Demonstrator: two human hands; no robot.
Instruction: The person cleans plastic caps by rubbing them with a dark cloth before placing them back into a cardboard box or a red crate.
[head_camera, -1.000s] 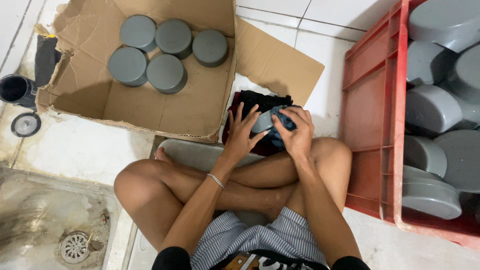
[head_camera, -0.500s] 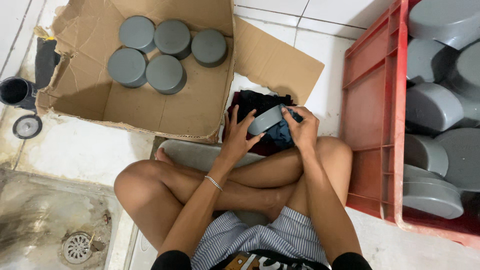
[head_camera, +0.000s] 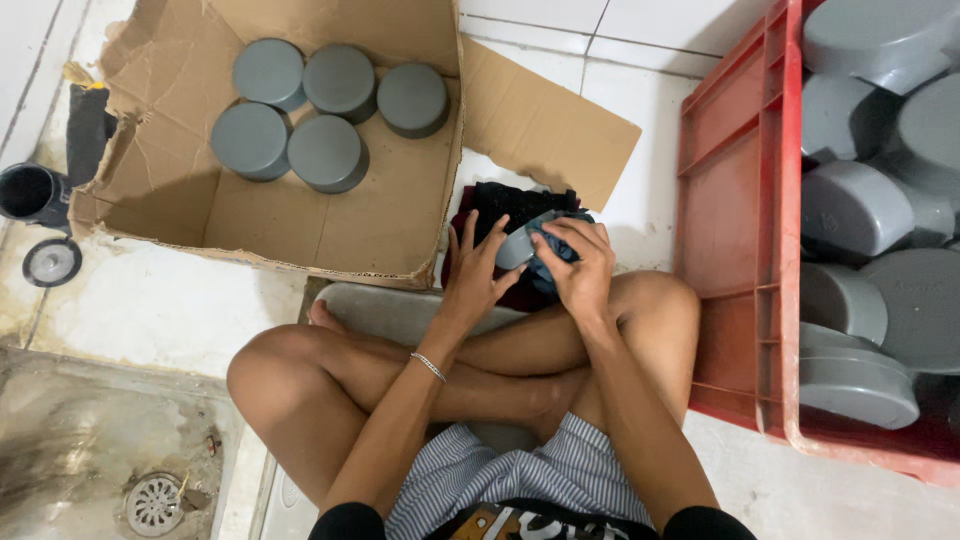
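Your left hand (head_camera: 478, 275) cups the grey plastic cap (head_camera: 518, 245) above your crossed legs while your right hand (head_camera: 580, 268) pinches a blue cloth (head_camera: 545, 268) against it; likely light, stiff and slick, so grip its rim.

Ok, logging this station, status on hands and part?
Left hand steadies grey cap. Right hand presses blue cloth on it. Nothing in the way.
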